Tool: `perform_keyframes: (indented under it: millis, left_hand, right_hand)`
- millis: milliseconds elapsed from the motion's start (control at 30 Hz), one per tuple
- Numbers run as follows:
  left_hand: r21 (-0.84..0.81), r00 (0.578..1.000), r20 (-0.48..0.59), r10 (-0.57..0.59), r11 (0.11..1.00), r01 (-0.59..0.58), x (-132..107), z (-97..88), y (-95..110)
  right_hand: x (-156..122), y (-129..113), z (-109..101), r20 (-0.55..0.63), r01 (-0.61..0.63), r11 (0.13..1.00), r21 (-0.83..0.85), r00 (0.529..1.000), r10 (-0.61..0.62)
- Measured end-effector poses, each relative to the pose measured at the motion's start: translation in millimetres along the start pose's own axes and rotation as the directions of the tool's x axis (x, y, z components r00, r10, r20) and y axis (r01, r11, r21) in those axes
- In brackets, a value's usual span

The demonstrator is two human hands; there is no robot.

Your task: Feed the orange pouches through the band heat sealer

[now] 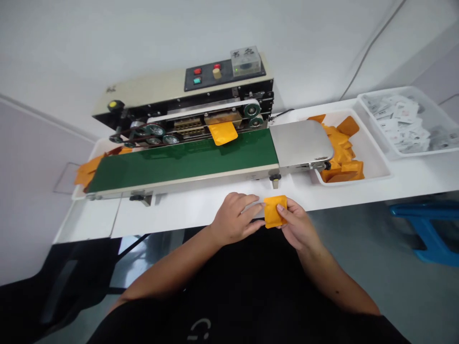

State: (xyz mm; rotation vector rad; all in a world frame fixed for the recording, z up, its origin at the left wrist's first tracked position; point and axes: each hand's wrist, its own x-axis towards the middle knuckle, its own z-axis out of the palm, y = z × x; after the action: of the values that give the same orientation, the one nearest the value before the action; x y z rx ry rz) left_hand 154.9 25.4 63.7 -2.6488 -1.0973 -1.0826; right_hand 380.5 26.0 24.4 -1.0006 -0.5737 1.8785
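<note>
My right hand [299, 224] holds a small yellow-orange pouch [272, 212] just off the table's front edge, thumb on its face and fingers behind. At the pouch's left edge is my left hand [234, 219], its thumb and index finger apart and their tips at or very near that edge. Ahead stands a band sealing machine [150, 98] with a green conveyor belt [186, 165]. Another yellow-orange pouch [224, 134] hangs from the machine's sealing bars, its lower part over the belt.
Right of the belt's metal end plate [301, 143], a white bin [376, 165] holds orange pouches. Farther right, a bin [439, 117] contains white packets [401, 122]. Orange pouches [89, 169] lie in a bin at the belt's left end. A blue stool [430, 231] stands at right.
</note>
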Motion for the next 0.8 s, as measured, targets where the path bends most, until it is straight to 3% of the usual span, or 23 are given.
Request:
perform_keyframes:
  millis: [267, 500, 800]
  left_hand:
    - [-0.129, 0.978, 0.016, 0.206, 0.971, -0.202, -12.3, -17.5, -5.8]
    - [-0.117, 0.969, -0.064, 0.24, 0.962, -0.246, -17.3, -25.5, -6.5]
    - [-0.096, 0.969, -0.098, 0.227, 0.967, -0.236, -30.1, -33.6, -8.2]
  right_hand:
    - [-13.1, 10.3, 25.3, 0.009, -0.067, 0.998, -0.017, 0.998, 0.068]
    - [-19.9, 18.7, 41.2, 0.086, -0.108, 0.992, -0.073, 0.99, 0.114]
    - [-20.8, 21.1, 51.5, 0.087, -0.13, 0.987, -0.096, 0.987, 0.138]
